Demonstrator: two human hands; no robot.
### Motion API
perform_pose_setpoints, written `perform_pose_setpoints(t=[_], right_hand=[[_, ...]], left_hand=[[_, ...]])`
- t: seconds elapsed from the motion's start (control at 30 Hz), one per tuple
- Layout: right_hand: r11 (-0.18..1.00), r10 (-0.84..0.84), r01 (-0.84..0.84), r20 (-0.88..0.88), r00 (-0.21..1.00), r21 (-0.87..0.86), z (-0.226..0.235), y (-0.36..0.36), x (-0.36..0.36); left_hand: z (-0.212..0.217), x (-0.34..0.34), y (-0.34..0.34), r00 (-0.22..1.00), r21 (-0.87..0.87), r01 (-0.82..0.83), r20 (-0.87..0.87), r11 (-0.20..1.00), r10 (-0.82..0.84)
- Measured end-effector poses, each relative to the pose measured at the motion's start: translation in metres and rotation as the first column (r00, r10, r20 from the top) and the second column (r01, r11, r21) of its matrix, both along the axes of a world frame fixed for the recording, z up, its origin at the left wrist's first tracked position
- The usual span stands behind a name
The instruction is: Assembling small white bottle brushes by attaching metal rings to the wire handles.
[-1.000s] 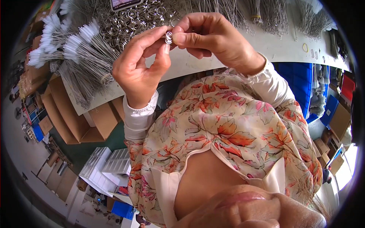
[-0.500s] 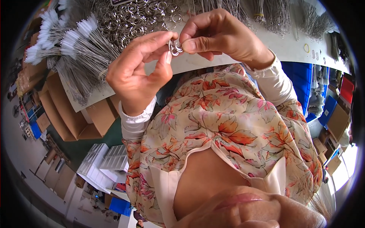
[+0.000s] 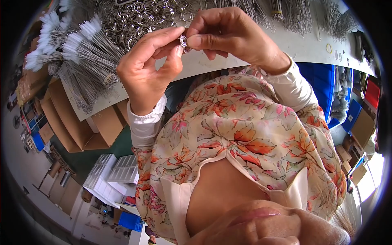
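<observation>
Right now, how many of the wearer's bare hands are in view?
2: the bare left hand, holding small shiny silver metal rings from the left, and the bare right hand, at the rings' right side. Neither hand is hidden.

At 2 o'clock, a yellow band (image 3: pixel 327 48) lies on the counter (image 3: pixel 307 53). A blue bin (image 3: pixel 315 78) stands between 2 and 3, a red box (image 3: pixel 372 94) near 3. At 9 o'clock is an open carton (image 3: pixel 72 121); at 8, a white rack (image 3: pixel 98 176); at 7, a blue crate (image 3: pixel 130 222).
</observation>
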State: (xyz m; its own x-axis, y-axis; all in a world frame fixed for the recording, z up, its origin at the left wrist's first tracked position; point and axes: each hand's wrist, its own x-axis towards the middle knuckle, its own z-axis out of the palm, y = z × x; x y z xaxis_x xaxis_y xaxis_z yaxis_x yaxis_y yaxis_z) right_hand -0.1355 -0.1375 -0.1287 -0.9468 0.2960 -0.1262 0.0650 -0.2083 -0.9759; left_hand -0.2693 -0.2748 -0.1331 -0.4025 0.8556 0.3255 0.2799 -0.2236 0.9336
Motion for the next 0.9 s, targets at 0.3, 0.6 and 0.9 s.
perform_pose_setpoints(t=[0.3,0.6,0.9], right_hand=[[0.95,0.263,-0.276,0.099,0.96,0.149,0.001,0.015,0.002],[0.997,-0.063,0.059,-0.096,0.993,-0.041,-0.007,-0.006,0.001],[0.636,-0.176,0.267,-0.201,0.964,0.724,-0.072,-0.039,0.008]], left_hand=[[0.003,-0.008,0.002,0.994,-0.009,0.028,-0.103,1.0,-0.029],[-0.001,-0.01,0.008,0.918,-0.121,0.077,0.396,0.99,-0.023],[-0.033,-0.013,-0.012,0.996,-0.449,0.082,0.06,0.89,-0.062]])
